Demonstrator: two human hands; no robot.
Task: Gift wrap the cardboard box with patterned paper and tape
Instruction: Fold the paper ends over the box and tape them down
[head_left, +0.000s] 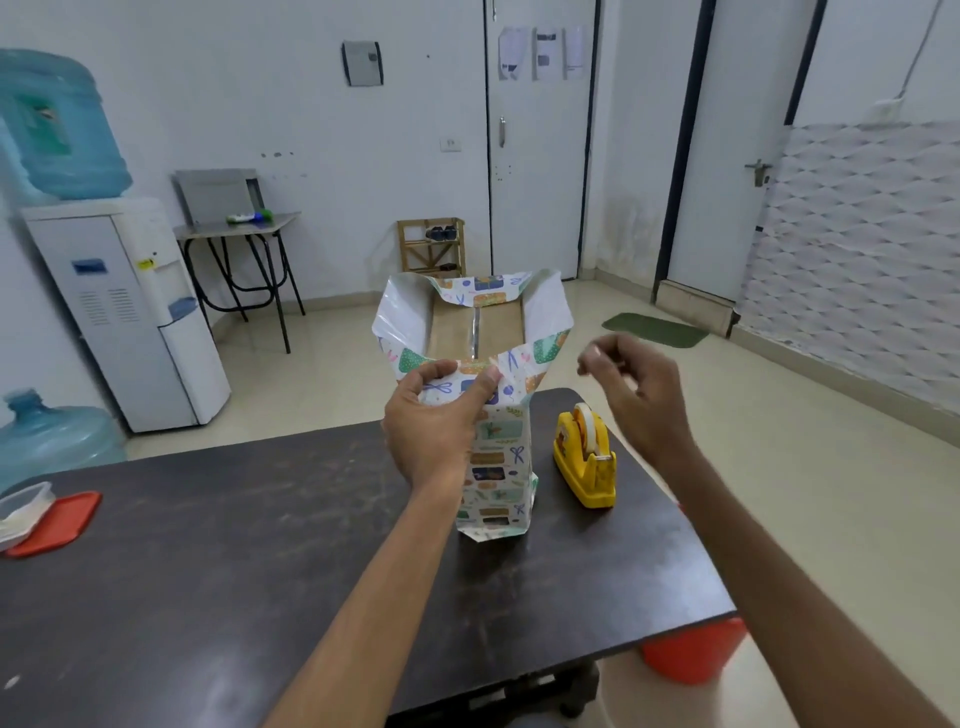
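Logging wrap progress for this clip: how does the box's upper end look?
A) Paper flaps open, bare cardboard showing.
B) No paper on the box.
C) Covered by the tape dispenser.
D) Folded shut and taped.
A: the cardboard box shows its bare top face inside the open flaps of the patterned paper, and the left hand pinches the near flap.

Glossy patterned paper (493, 457) around matt brown cardboard box (452, 325); yellow plastic tape dispenser (584, 462)
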